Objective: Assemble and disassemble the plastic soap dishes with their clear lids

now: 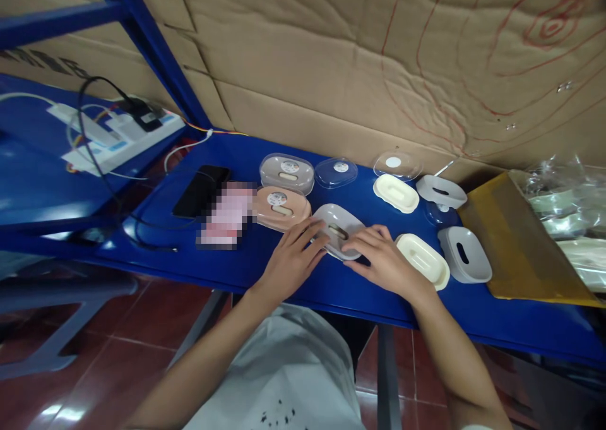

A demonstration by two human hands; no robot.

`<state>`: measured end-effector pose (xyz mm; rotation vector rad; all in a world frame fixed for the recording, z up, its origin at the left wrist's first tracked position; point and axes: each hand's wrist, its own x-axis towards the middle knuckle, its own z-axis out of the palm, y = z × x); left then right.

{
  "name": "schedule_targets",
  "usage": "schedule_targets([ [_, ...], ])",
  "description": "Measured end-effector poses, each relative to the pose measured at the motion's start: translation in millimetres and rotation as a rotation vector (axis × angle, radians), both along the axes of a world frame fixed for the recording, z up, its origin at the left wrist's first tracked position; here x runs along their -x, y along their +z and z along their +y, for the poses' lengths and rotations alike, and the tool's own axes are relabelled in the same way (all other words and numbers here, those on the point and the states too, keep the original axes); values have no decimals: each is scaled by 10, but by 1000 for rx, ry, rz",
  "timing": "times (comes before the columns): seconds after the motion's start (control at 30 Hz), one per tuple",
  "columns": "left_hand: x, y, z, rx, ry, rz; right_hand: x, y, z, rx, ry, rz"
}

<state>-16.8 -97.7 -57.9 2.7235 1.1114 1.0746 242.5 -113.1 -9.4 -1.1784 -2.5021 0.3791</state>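
In front of me on the blue table lies a grey oval plastic box (348,220) with a slot in its middle and something pale in the slot. My left hand (294,253) holds its left rim, fingers reaching over the edge. From the right, my right hand (379,256) grips the other side with bent fingers. Just left of it sits a pink oval box (296,209) with a round sticker. Behind that is a grey box (273,176) with a clear cover and a sticker. A cream oval tray (435,268) lies beside my right hand.
Clear lids (326,174) and another cream tray (396,193) lie at the back. Grey slotted covers (466,266) stand near an open carton (525,253) of bagged items. A black phone (196,193) and a power strip (127,152) with cables are at left. Cardboard (307,57) walls the back.
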Motion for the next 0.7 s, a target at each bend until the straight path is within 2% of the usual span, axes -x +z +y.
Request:
schedule_targets([
  [0.27,5,43,-25,-18,70,31,1,38,15,9,11,20],
  [0.57,-36,37,-37,40,109,140,-18,-93,52,-47,-60,-25],
  [0.7,-40,47,-45,34,100,182,-15,-113,59,13,-103,-76],
])
